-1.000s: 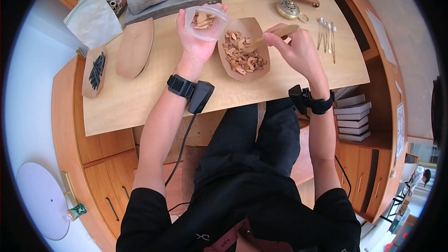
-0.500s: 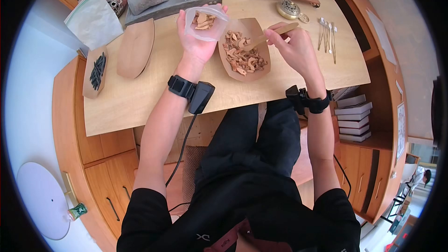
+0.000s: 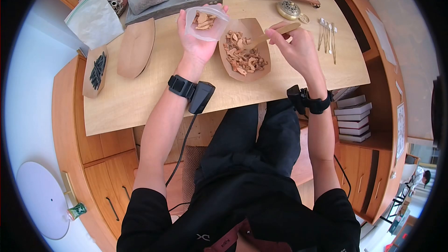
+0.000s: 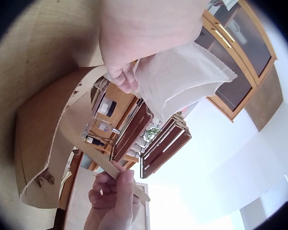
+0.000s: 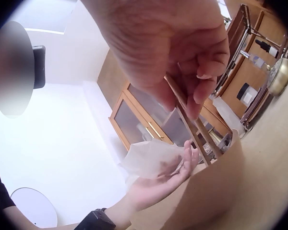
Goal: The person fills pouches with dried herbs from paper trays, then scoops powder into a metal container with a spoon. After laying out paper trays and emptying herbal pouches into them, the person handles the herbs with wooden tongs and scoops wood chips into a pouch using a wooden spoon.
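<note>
From the head view, my left hand (image 3: 198,37) cups the small clear plastic bag of dried slices (image 3: 205,20) at upper centre, just left of the brown paper tray of slices (image 3: 242,51); my right hand (image 3: 294,49) pinches the thin wooden spatula (image 3: 270,35), its long axis slanting down-left into the tray. In the left wrist view, the bag (image 4: 177,81) sits in my fingers above the spatula (image 4: 110,165). In the right wrist view, the spatula (image 5: 192,124) points toward the bag (image 5: 151,160).

The bag (image 3: 205,20) is clear, glossy plastic; the tweezers (image 3: 273,34) look like smooth pale wood; the tray (image 3: 254,28) is matt brown paperboard; the table (image 3: 154,88) is smooth light wood.

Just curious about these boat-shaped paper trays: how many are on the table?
3: one tray of black sticks at the left edge, an empty tray beside it, and the tray of dried slices between the hands. None seem hidden.
</note>
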Tool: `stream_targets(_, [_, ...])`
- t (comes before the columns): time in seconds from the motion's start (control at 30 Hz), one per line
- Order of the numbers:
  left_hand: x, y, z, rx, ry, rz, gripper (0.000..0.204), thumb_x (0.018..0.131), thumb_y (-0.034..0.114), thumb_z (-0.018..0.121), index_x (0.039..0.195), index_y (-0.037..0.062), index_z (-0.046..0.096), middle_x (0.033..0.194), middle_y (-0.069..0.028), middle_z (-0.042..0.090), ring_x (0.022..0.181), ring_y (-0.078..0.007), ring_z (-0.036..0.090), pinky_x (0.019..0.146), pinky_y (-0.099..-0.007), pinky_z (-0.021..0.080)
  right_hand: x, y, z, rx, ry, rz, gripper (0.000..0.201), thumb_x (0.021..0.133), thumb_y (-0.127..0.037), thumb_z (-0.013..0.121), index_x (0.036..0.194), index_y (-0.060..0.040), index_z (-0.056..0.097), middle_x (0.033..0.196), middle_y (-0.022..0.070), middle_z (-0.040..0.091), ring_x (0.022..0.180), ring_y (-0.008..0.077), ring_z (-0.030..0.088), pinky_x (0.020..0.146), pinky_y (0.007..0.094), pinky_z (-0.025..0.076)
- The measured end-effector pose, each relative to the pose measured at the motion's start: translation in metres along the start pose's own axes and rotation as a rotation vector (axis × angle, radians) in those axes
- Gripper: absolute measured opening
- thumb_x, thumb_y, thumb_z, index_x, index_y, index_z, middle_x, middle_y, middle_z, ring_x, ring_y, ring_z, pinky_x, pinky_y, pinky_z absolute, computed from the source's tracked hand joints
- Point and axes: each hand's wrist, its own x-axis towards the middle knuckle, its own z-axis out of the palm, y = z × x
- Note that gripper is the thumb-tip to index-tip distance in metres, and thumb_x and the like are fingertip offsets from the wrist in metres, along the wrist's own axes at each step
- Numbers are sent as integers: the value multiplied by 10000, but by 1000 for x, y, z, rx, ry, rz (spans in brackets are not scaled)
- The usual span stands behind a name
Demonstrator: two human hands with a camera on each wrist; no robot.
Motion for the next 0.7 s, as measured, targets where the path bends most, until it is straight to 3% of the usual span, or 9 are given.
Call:
stream_targets(0.17, [0, 0, 2, -4, 19, 3, 618, 900, 462, 586, 1222, -51, 460, 1373, -281, 430, 1338, -416, 386, 1134, -502, 339, -3, -3, 4, -13, -21, -23, 244, 883, -215, 673, 934, 19, 715, 689, 159, 661, 567, 216, 598, 563, 335, 459])
stream_targets(0.27, [1, -1, 2, 28, 68, 16, 602, 901, 536, 543, 1147, -14, 529, 1241, -263, 540, 1245, -440, 475, 1075, -516, 389, -4, -1, 6, -15, -31, -42, 235, 882, -211, 672, 930, 15, 716, 686, 152, 660, 565, 216, 597, 559, 334, 456])
stream_targets(0.33, [0, 0, 0, -2, 10, 4, 626, 901, 463, 582, 1230, -54, 454, 1370, -280, 432, 1334, -420, 390, 1131, -509, 341, -3, 2, 7, 11, -19, -78, 230, 882, -210, 673, 929, 11, 717, 681, 147, 658, 558, 212, 588, 551, 329, 448])
stream_targets(0.53, [0, 0, 0, 0, 3, 7, 627, 896, 453, 592, 1235, -55, 451, 1367, -279, 433, 1329, -424, 394, 1126, -508, 348, -3, 3, 2, 24, -4, -76, 237, 889, -228, 676, 927, 1, 722, 677, 130, 662, 507, 176, 513, 500, 308, 386])
stream_targets(0.7, [-1, 0, 1, -4, 9, 2, 625, 897, 454, 591, 1233, -54, 448, 1367, -282, 431, 1331, -421, 391, 1127, -503, 347, -7, -9, -13, 147, 38, -64, 282, 903, -285, 680, 910, -7, 730, 623, 48, 634, 530, 92, 502, 490, 280, 369])
